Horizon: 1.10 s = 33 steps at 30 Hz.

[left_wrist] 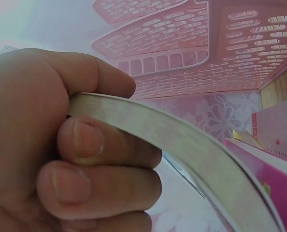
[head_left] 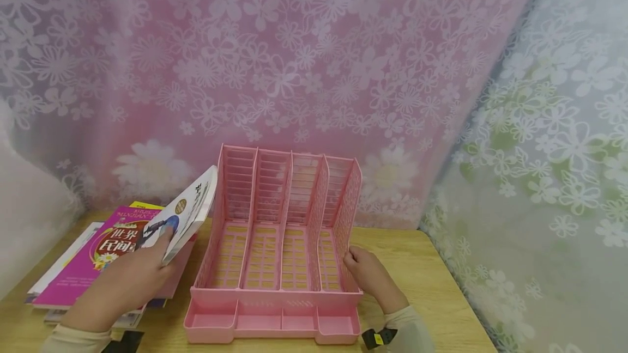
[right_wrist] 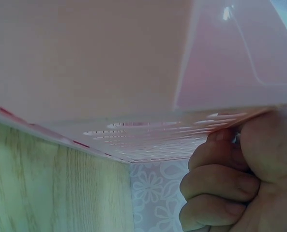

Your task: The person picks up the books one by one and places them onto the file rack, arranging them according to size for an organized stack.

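My left hand [head_left: 139, 277] grips a white paperback book [head_left: 188, 211], thumb on one face and fingers curled against the other. The book tilts up beside the left wall of a pink plastic file rack [head_left: 275, 304]; in the left wrist view its bent page edge [left_wrist: 182, 140] runs out from the grip. Four upright slots and a row of small front compartments make up the rack. On its right side, my right hand [head_left: 368, 274] pinches the edge of the outer wall. The right wrist view has curled fingers [right_wrist: 220, 183] against that perforated panel [right_wrist: 148, 140].
Left of the rack lies a stack of books, a purple one [head_left: 80, 282] with Chinese lettering uppermost and a yellow edge [head_left: 144, 206] behind it. Under everything is a wooden table [head_left: 417, 277]. Flowered pink curtain [head_left: 294, 70] hangs behind, and pale flowered cloth [head_left: 554, 178] borders the right.
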Each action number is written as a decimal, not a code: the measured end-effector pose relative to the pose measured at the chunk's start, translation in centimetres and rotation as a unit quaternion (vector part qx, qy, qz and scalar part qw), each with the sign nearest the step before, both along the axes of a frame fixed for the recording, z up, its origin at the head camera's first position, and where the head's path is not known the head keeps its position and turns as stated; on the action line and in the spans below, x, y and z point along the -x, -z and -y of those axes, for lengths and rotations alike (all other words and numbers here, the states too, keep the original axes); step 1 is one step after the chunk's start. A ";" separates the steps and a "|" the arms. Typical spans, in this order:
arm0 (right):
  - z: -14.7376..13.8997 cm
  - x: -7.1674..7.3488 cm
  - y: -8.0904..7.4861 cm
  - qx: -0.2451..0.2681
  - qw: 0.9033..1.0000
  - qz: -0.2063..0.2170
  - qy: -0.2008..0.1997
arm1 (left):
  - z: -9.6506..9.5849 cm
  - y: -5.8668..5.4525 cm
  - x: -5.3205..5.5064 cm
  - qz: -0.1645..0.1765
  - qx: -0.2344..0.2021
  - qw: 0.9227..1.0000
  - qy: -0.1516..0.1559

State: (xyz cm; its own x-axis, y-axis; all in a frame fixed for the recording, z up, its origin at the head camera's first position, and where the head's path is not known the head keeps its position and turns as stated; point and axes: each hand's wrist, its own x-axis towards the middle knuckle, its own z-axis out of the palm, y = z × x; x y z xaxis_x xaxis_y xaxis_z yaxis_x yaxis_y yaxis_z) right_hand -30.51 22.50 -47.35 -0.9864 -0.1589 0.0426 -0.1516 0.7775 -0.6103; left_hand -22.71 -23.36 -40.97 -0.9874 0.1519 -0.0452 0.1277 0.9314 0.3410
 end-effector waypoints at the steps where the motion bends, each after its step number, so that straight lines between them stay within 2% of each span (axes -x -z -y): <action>1: 0.0 0.0 0.0 0.000 1.000 0.002 0.002 | 0.0 0.0 0.1 0.002 0.001 1.000 -0.001; 5: -0.1 -0.1 -0.1 0.005 1.000 0.006 0.002 | -0.1 0.0 0.2 0.008 0.007 1.000 -0.004; 12: -0.4 -0.1 0.1 -0.001 1.000 0.005 0.006 | -0.2 0.1 0.0 -0.017 0.014 1.000 -0.003; 19: -0.7 0.2 -0.2 -0.004 1.000 0.000 -0.002 | -0.1 0.0 -0.3 -0.009 0.019 1.000 -0.017; 23: -0.8 0.1 -0.6 -0.012 1.000 -0.009 -0.013 | 0.0 -0.3 -0.5 -0.026 0.017 0.999 -0.021; 27: -1.0 -0.1 -0.7 -0.015 1.000 0.001 -0.012 | 0.1 -0.8 -0.6 -0.044 0.019 0.999 -0.025; 30: -1.0 -0.3 -0.6 -0.009 1.000 0.007 -0.009 | 0.6 -1.2 -0.9 -0.045 -0.007 0.998 -0.043; 33: -0.9 -0.4 -0.4 -0.002 1.000 0.007 -0.006 | 1.3 -1.8 -1.2 -0.067 -0.043 0.995 -0.064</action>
State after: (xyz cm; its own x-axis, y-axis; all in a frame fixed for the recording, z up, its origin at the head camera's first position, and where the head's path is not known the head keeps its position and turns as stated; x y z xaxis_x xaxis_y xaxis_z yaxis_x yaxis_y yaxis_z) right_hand -30.16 23.45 -46.90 -0.9850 -0.1700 0.0283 -0.1519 0.7789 -0.6085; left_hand -21.51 -24.64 -39.21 -0.9951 0.0228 0.0964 0.0604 0.9108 0.4083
